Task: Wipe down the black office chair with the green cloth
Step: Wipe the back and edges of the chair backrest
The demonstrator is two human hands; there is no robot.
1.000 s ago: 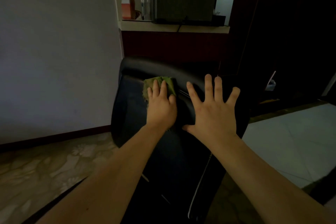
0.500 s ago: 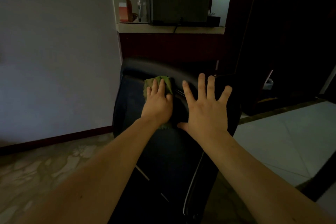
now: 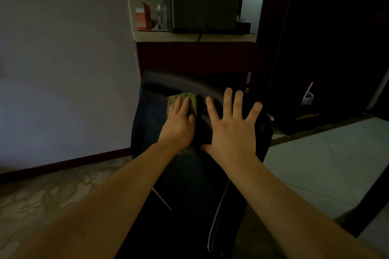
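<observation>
Presently we find both hands laid on the chair (image 3: pixel 147 128), which is black and stands directly under them.

Left hand (image 3: pixel 179 126): flat, fingers straight and close together, pressing the cloth (image 3: pixel 192 100) against the chair's upper part. The cloth is green. It shows beyond the fingertips and again as a scalloped edge below the heel of the palm, with the middle covered by the hand. No finger curls round it that we can see.

Right hand (image 3: pixel 231 130): just beside the left, flat on the chair with fingers straight and spread wide, holding nothing. Its thumb points toward the left hand. Whether the thumb touches the cloth's lower edge we cannot tell.

A raised curved rim (image 3: pixel 179 79) of the chair runs past the tips of both hands.

Beyond the fingertips, well apart, we note a pale ledge (image 3: pixel 221 38) bearing a clear bottle (image 3: pixel 161 11) and, just left of it, an orange box (image 3: pixel 141 18). Off to the left of the left hand stands a plain grey wall (image 3: pixel 63 69) with a dark skirting (image 3: pixel 63 164) at its foot. Patterned floor (image 3: pixel 42 200) lies beneath the left forearm. To the right of the right hand we see pale tile (image 3: pixel 328 164).

Light is poor, and finer detail of the chair we cannot tell.
</observation>
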